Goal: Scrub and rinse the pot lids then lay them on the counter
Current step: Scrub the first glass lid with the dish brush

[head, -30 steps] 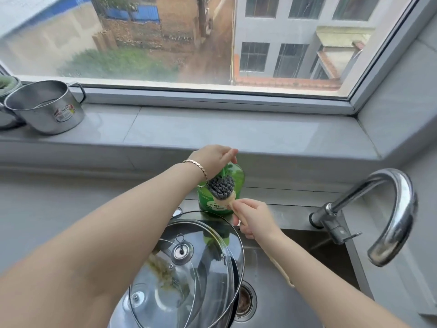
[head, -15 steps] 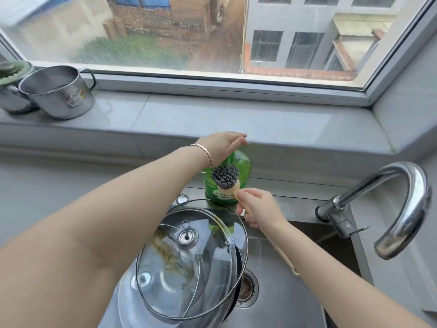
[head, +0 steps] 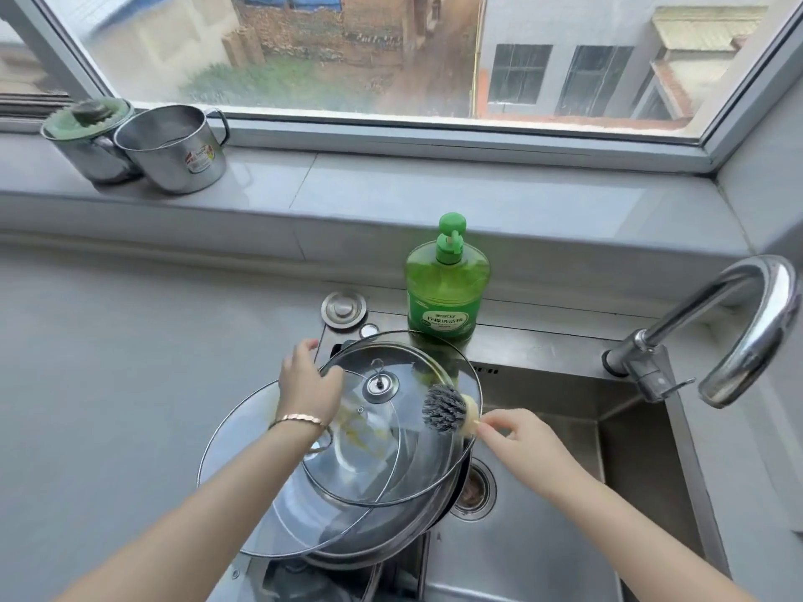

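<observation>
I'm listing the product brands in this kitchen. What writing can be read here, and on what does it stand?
Label on the green soap bottle: Chinese characters on a white band, too blurred to quote.
Sticker on the steel mug: red and yellow print, too small to read.
Front of the sink rim: short dark lettering, unreadable.

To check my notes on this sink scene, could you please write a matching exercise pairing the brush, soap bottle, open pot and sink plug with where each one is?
Things:
1 brush
2 soap bottle
3 open pot
4 plug

Places:
A on the windowsill
B lying flat on the sink ledge
C in the right hand, over the top lid
D standing upright on the sink ledge

Pairs: 1-C, 2-D, 3-A, 4-B
</observation>
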